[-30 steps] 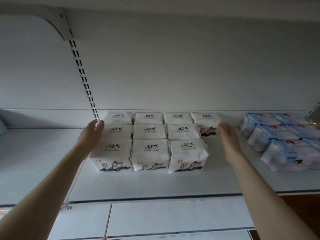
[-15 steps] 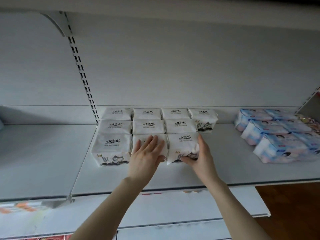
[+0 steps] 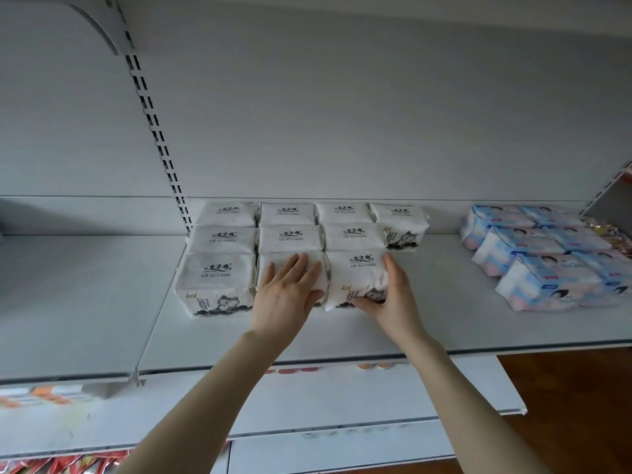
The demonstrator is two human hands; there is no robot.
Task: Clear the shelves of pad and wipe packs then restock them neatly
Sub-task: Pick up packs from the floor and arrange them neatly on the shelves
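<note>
The front-right white pack (image 3: 355,275) sits on the shelf (image 3: 444,319), logo up, its "kol" face toward 6 o'clock and its long axis running 9-to-3. The right hand (image 3: 393,299) grips its 3 o'clock end, thumb curled across the front. The left hand (image 3: 287,292) lies flat, fingers spread, on the front-middle pack (image 3: 262,261).

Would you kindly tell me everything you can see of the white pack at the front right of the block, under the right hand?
The front-right white pack is a soft, pillowy packet in matt white wrap, with black script on top and a gold "kol" and grey animal drawing on its front face. It lies flat on the white shelf, its back edge against the pack behind. The right hand grips it, thumb across the lower front face, fingers up its right side.
</note>
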